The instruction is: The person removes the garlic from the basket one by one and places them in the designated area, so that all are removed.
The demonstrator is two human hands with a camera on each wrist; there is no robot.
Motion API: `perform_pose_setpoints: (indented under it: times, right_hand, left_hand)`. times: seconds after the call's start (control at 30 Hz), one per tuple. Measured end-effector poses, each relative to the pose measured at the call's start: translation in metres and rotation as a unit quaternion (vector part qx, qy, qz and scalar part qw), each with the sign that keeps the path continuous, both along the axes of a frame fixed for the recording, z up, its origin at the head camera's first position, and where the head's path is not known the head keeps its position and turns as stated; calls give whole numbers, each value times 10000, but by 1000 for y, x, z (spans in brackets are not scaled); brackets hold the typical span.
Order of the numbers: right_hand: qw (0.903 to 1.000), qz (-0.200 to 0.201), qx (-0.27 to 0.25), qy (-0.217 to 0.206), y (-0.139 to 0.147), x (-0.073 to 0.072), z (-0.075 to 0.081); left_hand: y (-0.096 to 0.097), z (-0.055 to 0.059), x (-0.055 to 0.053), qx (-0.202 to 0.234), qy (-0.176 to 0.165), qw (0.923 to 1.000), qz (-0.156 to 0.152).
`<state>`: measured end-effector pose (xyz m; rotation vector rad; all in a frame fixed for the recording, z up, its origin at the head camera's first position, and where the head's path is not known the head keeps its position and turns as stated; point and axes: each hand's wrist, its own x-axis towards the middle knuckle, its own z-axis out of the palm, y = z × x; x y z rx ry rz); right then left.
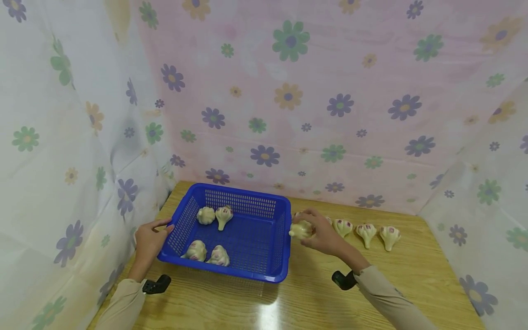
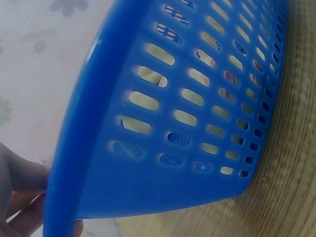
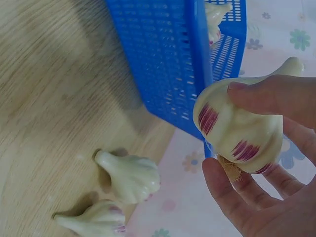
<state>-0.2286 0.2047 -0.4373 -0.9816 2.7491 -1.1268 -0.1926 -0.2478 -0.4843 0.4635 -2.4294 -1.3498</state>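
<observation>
A blue plastic basket (image 1: 251, 238) with slotted walls stands on the table, several garlic bulbs (image 1: 224, 216) lying in its left half. My left hand (image 1: 149, 240) grips the basket's left rim; in the left wrist view its fingers (image 2: 27, 175) are partly hidden by that rim. At the opposite side, my right hand (image 1: 323, 233) holds another garlic bulb (image 3: 242, 123) between thumb and fingers, beside the right rim. This bulb is cream with purple streaks and a tuft of brown roots.
To the right of the basket, a row of garlic bulbs (image 1: 366, 233) lies on the wooden table (image 1: 330, 302), some partly hidden behind my right hand. Flower-patterned cloth (image 1: 264, 114) hangs behind the table and at both sides.
</observation>
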Motion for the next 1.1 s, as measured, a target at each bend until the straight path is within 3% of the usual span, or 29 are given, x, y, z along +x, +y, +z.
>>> perform_pose_setpoints:
  times: [0.6,0.83,1.1]
  right_hand:
    - [9978,-182,617,-138,16,-8,-25]
    - [9945,-171,990,301,16,-14,-48]
    - [9876,130,1394,711,14,-16,-69]
  left_hand:
    - [-2,1,0,29,-78,10000,52]
    - [-2,0,-1,-19,-15,10000,81]
    - [0,-2,-3,-18,-17,10000,73]
